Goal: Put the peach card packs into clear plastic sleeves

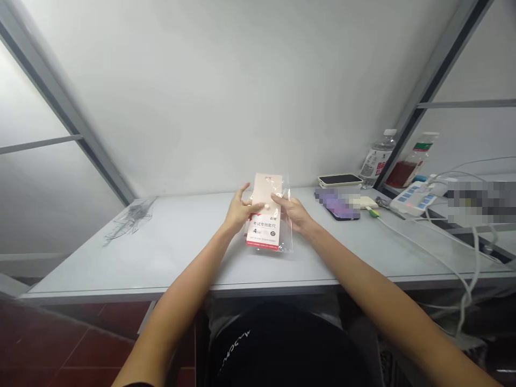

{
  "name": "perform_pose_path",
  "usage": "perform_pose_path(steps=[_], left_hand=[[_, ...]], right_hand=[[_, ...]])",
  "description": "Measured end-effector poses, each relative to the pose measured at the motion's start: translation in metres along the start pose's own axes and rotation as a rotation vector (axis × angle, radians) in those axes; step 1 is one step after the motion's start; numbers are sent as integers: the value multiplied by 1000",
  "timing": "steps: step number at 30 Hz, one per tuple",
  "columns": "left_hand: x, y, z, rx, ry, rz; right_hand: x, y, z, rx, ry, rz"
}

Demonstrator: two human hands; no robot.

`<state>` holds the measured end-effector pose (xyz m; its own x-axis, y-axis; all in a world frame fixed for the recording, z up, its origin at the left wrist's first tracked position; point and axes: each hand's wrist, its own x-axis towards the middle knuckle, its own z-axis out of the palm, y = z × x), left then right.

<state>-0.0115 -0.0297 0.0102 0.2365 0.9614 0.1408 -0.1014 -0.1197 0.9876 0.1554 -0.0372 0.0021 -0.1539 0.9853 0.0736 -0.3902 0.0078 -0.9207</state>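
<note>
A ruler set packet (264,231) is held up over the middle of the desk. It has a pale pink and white card with printed text and a red strip along its lower edge, inside a clear plastic sleeve. My left hand (237,210) grips its left side, thumb pressed across the front near a small white round spot, index finger sticking up. On the opposite side my right hand (297,212) pinches the packet with the thumb on the front; its other fingers are behind the sleeve. The packet's back is out of sight.
Crumpled clear plastic (137,212) lies at the desk's left. Toward the right are a phone (341,180), a purple blurred item (338,205), a labelled bottle (377,161), a bottle of red liquid (407,166) and a power strip (417,198) with white cables.
</note>
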Motion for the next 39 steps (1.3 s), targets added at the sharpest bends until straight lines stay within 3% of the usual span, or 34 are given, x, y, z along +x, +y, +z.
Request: perform_pose_path(steps=[3,5,9,12,15,17,20,24,30,35,39], left_hand=[[0,1,0,61,163,-6],[1,1,0,84,182,-33],[2,-1,0,-28,102,-50],[2,1,-1,-116,-50,-119],[0,3,-2,-64,-161,-156],[-1,2,-1,-12,-99,-130],[1,-3,2,53,92,-59],[3,-9,6,147,239,23],[4,-2,4,-55,56,-46],[1,-4,5,-46,-89,-37],[-1,-7,7,-8,-104,-27]], right_hand=[[-2,6,4,-123,-23,-42],[-2,9,6,-207,-13,-106],[-1,10,6,-211,5,-175],[-1,6,2,-99,36,-189],[-1,3,-1,-69,38,-164],[-1,4,-1,-95,9,-149],[0,7,1,-125,-55,-134],[3,12,3,-166,-32,-95],[2,6,-1,-173,71,-140],[-3,3,2,-204,13,-172],[-7,4,6,-220,-30,-217]])
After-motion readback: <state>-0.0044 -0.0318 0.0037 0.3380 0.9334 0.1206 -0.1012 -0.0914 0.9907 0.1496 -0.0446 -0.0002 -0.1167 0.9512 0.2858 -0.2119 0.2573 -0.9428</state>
